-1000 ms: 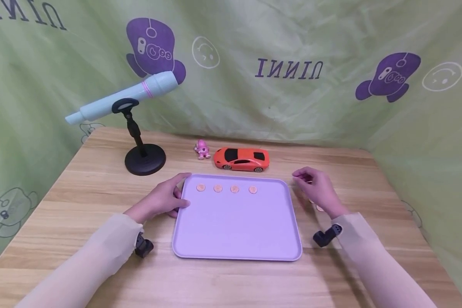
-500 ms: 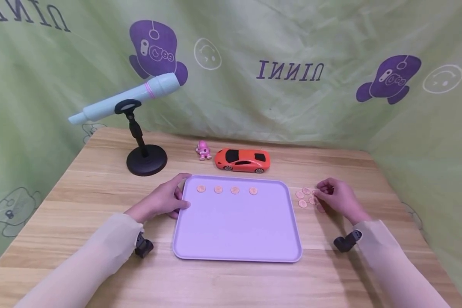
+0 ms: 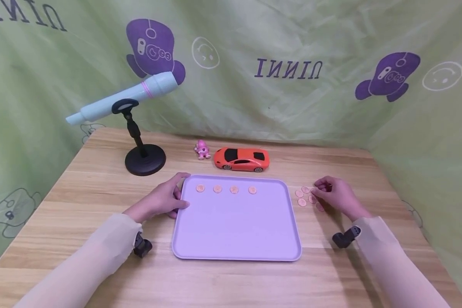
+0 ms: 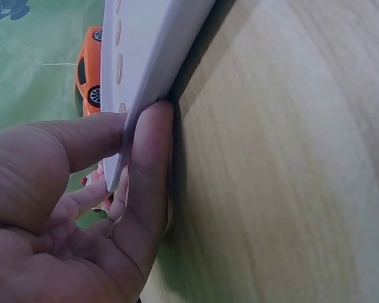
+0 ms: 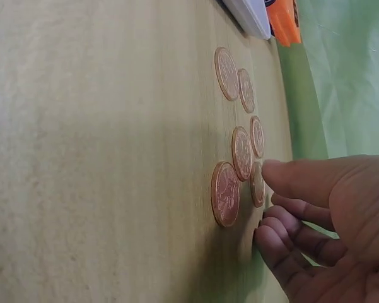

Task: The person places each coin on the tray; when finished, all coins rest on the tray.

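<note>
- Lt-blue plastic tube w/ pink band (image 3: 108, 106): tilted on black round-based stand (image 3: 145, 160), desk's (image 3: 235, 282) far L corner.
- L hand (image 3: 159, 201): grips tray's L edge nr its far L corner, thumb on top, fingers under, gap just rim-thick.
- Flat lilac rectangular tray (image 3: 236, 226): on desk; four round copper coins (image 3: 217, 188) in row along its far edge.
- Small pink figurine (image 3: 202, 149), orange toy car (image 3: 241, 159): beyond tray, nr desk's far edge.
- Six loose copper coins (image 3: 312, 199): on desk, off tray's R edge.
- R hand (image 3: 336, 194): fingers bent, thumb tip at one loose coin; can't tell if pinched.
</note>
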Available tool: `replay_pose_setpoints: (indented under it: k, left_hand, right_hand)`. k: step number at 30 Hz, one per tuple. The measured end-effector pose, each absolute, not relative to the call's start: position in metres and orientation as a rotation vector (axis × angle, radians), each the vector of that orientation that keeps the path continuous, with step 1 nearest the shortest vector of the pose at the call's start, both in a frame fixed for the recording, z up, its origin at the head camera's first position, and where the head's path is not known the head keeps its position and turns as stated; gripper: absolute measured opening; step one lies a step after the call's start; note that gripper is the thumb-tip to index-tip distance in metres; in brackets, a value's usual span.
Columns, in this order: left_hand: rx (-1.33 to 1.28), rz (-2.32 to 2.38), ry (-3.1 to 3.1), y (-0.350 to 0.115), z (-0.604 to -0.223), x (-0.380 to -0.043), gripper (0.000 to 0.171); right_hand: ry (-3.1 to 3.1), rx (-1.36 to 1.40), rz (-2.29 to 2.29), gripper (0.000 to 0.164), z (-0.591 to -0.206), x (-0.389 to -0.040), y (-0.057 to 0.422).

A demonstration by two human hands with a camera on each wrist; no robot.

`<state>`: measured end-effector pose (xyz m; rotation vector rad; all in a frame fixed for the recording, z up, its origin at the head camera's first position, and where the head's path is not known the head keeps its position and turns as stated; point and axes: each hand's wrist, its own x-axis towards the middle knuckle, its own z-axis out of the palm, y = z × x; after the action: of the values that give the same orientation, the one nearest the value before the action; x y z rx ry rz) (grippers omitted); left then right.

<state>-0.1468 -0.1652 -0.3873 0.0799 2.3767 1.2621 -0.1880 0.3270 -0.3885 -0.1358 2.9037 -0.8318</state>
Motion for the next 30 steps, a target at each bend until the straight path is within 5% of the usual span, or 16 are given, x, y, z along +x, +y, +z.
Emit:
replay_pose_setpoints:
  k: [30]
  left_hand:
    - [0.073, 1.265, 2.362, -0.1666, -0.3856, -0.1477, 0.085]
  right_hand:
    - [2.898, -0.123, -0.869, 0.019, -0.3886, -0.1885, 0.3278]
